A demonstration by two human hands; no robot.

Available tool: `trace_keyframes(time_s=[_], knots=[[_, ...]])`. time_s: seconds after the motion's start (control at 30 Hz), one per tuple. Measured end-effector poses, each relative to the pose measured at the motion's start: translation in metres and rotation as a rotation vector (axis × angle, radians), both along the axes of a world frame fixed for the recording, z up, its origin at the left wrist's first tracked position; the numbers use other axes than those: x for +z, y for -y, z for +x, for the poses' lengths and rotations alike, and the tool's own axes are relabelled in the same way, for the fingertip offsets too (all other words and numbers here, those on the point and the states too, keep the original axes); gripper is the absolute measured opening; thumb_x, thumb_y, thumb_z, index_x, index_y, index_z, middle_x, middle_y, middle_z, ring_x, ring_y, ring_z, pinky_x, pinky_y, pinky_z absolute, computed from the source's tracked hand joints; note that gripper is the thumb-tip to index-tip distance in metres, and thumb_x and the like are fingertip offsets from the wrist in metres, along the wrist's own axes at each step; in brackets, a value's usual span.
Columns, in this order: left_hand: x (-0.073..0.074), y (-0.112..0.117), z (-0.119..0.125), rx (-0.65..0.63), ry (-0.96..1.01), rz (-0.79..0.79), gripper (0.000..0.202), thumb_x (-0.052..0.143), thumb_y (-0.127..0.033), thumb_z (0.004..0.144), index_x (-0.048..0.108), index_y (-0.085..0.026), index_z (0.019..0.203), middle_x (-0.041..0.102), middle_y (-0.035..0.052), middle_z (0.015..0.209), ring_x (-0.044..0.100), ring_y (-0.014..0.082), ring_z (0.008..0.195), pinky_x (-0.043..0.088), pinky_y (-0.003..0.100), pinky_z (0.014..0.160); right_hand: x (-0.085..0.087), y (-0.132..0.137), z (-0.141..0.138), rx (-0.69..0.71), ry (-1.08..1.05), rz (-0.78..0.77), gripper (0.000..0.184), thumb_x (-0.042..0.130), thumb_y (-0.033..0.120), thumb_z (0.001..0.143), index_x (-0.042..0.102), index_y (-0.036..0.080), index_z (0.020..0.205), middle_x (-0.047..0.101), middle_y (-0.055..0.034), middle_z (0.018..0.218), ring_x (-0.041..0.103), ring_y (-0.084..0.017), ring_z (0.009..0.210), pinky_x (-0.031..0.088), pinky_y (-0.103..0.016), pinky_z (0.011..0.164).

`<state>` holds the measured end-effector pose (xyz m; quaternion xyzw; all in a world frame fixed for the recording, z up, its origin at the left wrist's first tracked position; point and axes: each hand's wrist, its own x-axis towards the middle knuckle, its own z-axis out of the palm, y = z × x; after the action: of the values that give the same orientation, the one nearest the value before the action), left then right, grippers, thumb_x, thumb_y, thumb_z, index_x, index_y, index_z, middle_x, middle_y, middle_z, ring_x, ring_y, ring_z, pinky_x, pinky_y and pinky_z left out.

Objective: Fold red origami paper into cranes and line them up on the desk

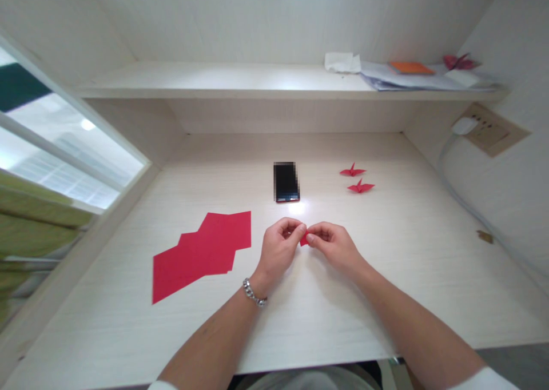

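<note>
My left hand [279,247] and my right hand [333,245] meet at the middle of the desk, both pinched on a small folded piece of red paper [304,240] that is mostly hidden by my fingers. A metal bracelet [254,293] is on my left wrist. Overlapping red paper sheets [201,253] lie flat to the left of my left hand. Two finished red paper cranes [352,171] [361,187] sit on the desk beyond my right hand.
A dark phone [286,182] lies just beyond my hands. The shelf [214,81] above holds papers [403,78], an orange pad [410,67] and another red crane [460,62]. A wall socket [486,128] with a white cable [463,201] is at right; a window [51,150] at left.
</note>
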<state>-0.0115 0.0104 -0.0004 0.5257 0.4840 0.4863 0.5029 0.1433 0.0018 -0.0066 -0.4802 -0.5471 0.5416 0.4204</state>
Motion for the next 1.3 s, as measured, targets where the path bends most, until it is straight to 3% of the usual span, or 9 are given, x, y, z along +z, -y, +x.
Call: trace_keyframes(time_s=[0.2, 0.4, 0.63, 0.8, 1.07, 1.3], knots=[[0.000, 0.000, 0.003, -0.092, 0.192, -0.107, 0.026, 0.073, -0.033, 0.073, 0.068, -0.013, 0.089, 0.070, 0.0074, 0.084, 0.064, 0.0159, 0.074, 0.052, 0.028, 0.068, 0.003, -0.001, 0.004, -0.116, 0.059, 0.074, 0.018, 0.069, 0.034, 0.076, 0.070, 0.018, 0.083, 0.072, -0.0062, 0.079, 0.066, -0.020, 0.073, 0.051, -0.032, 0.068], [0.000, 0.000, 0.003, -0.119, 0.271, -0.149, 0.019, 0.076, -0.028, 0.071, 0.069, -0.013, 0.080, 0.067, 0.0041, 0.075, 0.061, 0.0121, 0.068, 0.051, 0.024, 0.066, 0.007, 0.003, 0.002, -0.160, 0.025, 0.156, 0.015, 0.070, 0.031, 0.077, 0.069, 0.020, 0.086, 0.071, -0.0052, 0.082, 0.066, -0.020, 0.076, 0.051, -0.033, 0.072], [0.004, 0.001, 0.000, -0.222, 0.530, -0.304, 0.021, 0.076, -0.031, 0.072, 0.068, -0.014, 0.082, 0.067, 0.0032, 0.076, 0.063, 0.0142, 0.069, 0.052, 0.028, 0.067, 0.008, 0.000, 0.003, -0.062, -0.214, -0.016, 0.023, 0.077, 0.039, 0.068, 0.069, 0.020, 0.078, 0.068, -0.0007, 0.069, 0.060, -0.014, 0.059, 0.049, -0.029, 0.060], [0.007, 0.002, -0.001, -0.268, 0.598, -0.361, 0.020, 0.077, -0.029, 0.072, 0.069, -0.013, 0.082, 0.066, 0.0040, 0.076, 0.062, 0.0130, 0.069, 0.052, 0.027, 0.066, 0.007, -0.001, 0.003, -0.037, -0.273, -0.087, 0.025, 0.077, 0.039, 0.067, 0.068, 0.018, 0.077, 0.067, -0.0012, 0.069, 0.060, -0.014, 0.060, 0.052, -0.029, 0.060], [0.000, 0.002, 0.001, -0.251, 0.527, -0.355, 0.022, 0.076, -0.029, 0.073, 0.071, -0.012, 0.086, 0.068, 0.0073, 0.083, 0.061, 0.0123, 0.072, 0.050, 0.025, 0.068, 0.009, 0.004, 0.002, -0.205, 0.017, 0.275, 0.014, 0.070, 0.025, 0.077, 0.068, 0.020, 0.090, 0.068, -0.0045, 0.089, 0.065, -0.017, 0.077, 0.054, -0.029, 0.068], [0.003, 0.002, 0.003, -0.239, 0.416, -0.325, 0.024, 0.076, -0.031, 0.072, 0.073, -0.012, 0.084, 0.068, 0.0063, 0.077, 0.058, 0.0115, 0.067, 0.048, 0.023, 0.062, 0.014, 0.005, 0.006, -0.199, 0.132, 0.389, 0.014, 0.065, 0.019, 0.081, 0.071, 0.023, 0.094, 0.066, -0.0047, 0.092, 0.065, -0.017, 0.078, 0.055, -0.028, 0.067]])
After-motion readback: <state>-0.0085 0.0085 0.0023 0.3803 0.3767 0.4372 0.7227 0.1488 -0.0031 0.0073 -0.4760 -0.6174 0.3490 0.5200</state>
